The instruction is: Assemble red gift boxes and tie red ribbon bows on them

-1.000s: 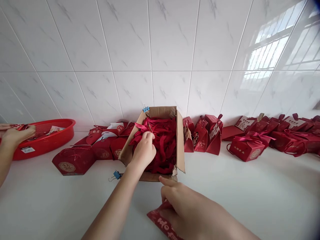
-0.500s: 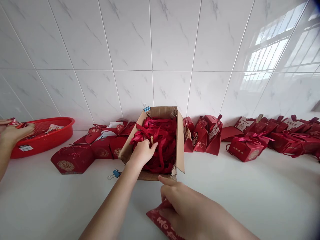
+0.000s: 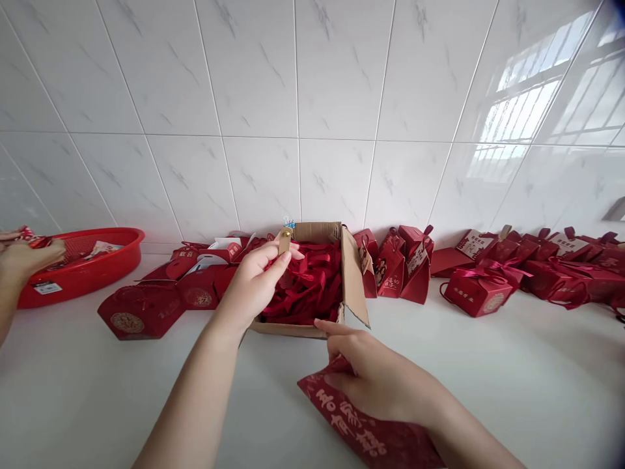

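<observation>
My left hand (image 3: 258, 277) is raised over the front left of an open cardboard box (image 3: 356, 280), pinching a small gold tag (image 3: 284, 242) with a round gold bead or bell at its top. Loose red ribbons (image 3: 312, 283) fill the box. My right hand (image 3: 375, 374) grips a red folded-paper gift box (image 3: 354, 426) with pale lettering, tilted in front of the carton. Its index finger reaches to the carton's front edge. The palm and wrist hide part of the gift box.
Red gift boxes (image 3: 141, 312) stand left of the carton, and more red boxes (image 3: 481, 290) line the wall at right. Far left, another person's hand (image 3: 32, 257) holds small packets over a red plastic basin (image 3: 92, 273). A tiled wall (image 3: 336, 98) bounds the counter.
My left hand has lifted out of the ribbons with the gold tag. The carton has shifted slightly, and my right hand has moved up and right, showing more of the gift box.
</observation>
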The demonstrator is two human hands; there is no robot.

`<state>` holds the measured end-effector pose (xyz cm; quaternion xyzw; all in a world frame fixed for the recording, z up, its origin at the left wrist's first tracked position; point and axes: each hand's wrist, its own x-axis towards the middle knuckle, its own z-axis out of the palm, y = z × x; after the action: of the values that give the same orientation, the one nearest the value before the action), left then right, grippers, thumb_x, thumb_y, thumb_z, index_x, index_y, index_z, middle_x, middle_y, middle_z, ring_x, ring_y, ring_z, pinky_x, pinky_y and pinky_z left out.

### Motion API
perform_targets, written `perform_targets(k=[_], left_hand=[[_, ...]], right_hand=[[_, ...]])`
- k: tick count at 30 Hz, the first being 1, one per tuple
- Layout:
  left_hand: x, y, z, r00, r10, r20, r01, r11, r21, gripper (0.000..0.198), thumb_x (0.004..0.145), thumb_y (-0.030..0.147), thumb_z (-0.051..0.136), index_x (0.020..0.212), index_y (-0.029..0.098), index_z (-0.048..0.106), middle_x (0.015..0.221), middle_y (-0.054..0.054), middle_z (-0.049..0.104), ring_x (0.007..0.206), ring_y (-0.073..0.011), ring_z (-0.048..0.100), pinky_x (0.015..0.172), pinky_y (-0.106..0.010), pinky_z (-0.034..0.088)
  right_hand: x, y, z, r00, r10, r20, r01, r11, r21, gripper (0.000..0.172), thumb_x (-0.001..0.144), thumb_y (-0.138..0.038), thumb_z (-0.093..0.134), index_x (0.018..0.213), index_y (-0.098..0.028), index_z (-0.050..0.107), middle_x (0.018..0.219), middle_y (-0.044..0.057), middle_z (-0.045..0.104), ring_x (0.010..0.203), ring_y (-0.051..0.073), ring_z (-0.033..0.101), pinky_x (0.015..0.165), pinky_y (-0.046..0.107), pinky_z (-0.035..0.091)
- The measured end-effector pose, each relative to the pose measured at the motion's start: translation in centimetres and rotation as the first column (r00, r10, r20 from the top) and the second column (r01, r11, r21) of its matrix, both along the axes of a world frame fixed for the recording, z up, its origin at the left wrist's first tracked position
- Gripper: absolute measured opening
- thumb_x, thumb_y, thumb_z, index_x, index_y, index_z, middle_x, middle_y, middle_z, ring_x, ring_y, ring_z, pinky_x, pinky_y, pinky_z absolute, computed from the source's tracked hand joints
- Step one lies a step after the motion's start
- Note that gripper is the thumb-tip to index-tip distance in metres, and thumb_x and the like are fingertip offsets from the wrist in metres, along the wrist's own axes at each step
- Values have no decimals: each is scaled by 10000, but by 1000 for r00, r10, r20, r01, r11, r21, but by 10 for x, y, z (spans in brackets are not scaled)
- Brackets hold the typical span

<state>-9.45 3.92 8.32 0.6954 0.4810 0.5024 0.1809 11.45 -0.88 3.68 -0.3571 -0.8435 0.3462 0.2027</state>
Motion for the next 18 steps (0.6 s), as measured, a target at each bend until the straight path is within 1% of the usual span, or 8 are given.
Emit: perform_targets(k=[2, 4, 7, 10, 12, 14, 16, 18], left_hand=[[-1, -10, 8, 957, -225, 182, 242, 967, -76, 217, 899, 347, 469, 857, 204, 626, 1111, -64, 674, 1126, -248, 559, 992, -377, 403], [-1, -14, 9, 940, -285, 190, 316, 935, -162, 293, 910, 351, 402, 692, 203, 530, 1035, -62, 697, 1065, -249, 584, 929, -380, 438], [1, -6, 2, 988, -131, -82, 112, 973, -202, 382, 904, 373, 346, 576, 201, 442, 978, -57, 700, 1074, -270, 563, 935, -415, 426], [4, 2, -6, 961, 15, -275, -49, 992, -117, 317, 879, 356, 412, 639, 200, 550, 999, -45, 679, 1170, -283, 485, 1006, -426, 357], [4, 3, -7, 959, 5, -285, -38, 993, -112, 273, 900, 351, 381, 797, 215, 594, 961, -31, 669, 1050, -239, 553, 923, -371, 416], [3, 1, -6, 956, -8, -293, -36, 989, -146, 270, 925, 359, 323, 941, 227, 558, 885, -12, 650, 806, -180, 593, 746, -303, 458], [2, -1, -6, 933, -15, -360, -66, 975, -213, 253, 922, 357, 301, 940, 231, 520, 816, 1, 616, 666, -158, 551, 623, -271, 419], [1, -1, -8, 890, -45, -453, -97, 953, -285, 216, 894, 337, 329, 818, 229, 500, 759, 4, 581, 639, -164, 513, 578, -265, 369]], right_hand=[[1, 3, 1, 1000, -1, -23, 1, 1000, -1, 202, 786, -114, 523, 645, -222, 426, 1360, 133, 552, 1409, 206, 323, 922, 295, 438], [1, 4, 3, 999, 1, -33, -1, 1000, -4, 220, 786, -111, 525, 638, -225, 410, 1377, 141, 538, 1407, 205, 327, 937, 308, 436], [3, 4, 9, 999, 9, -52, -10, 1000, -25, 222, 774, -100, 539, 641, -222, 409, 1405, 137, 514, 1398, 221, 345, 960, 333, 431], [10, 4, 15, 997, -18, -77, 14, 998, -59, 168, 785, -131, 550, 678, -213, 450, 1415, 97, 510, 1348, 244, 421, 959, 352, 438], [17, 4, 20, 994, -47, -97, 40, 997, -66, 113, 803, -163, 551, 718, -208, 490, 1411, 69, 514, 1264, 250, 509, 929, 353, 458], [24, 5, 23, 991, -63, -115, 57, 997, -56, 51, 819, -189, 553, 774, -205, 535, 1413, 53, 508, 1161, 236, 580, 882, 344, 475], [30, 7, 25, 990, -74, -119, 71, 997, -32, 22, 832, -205, 552, 811, -206, 559, 1400, 48, 521, 1116, 225, 593, 842, 332, 477], [32, 10, 24, 990, -90, -108, 91, 996, -2, 39, 836, -211, 552, 798, -206, 559, 1388, 48, 534, 1102, 224, 587, 826, 332, 467]])
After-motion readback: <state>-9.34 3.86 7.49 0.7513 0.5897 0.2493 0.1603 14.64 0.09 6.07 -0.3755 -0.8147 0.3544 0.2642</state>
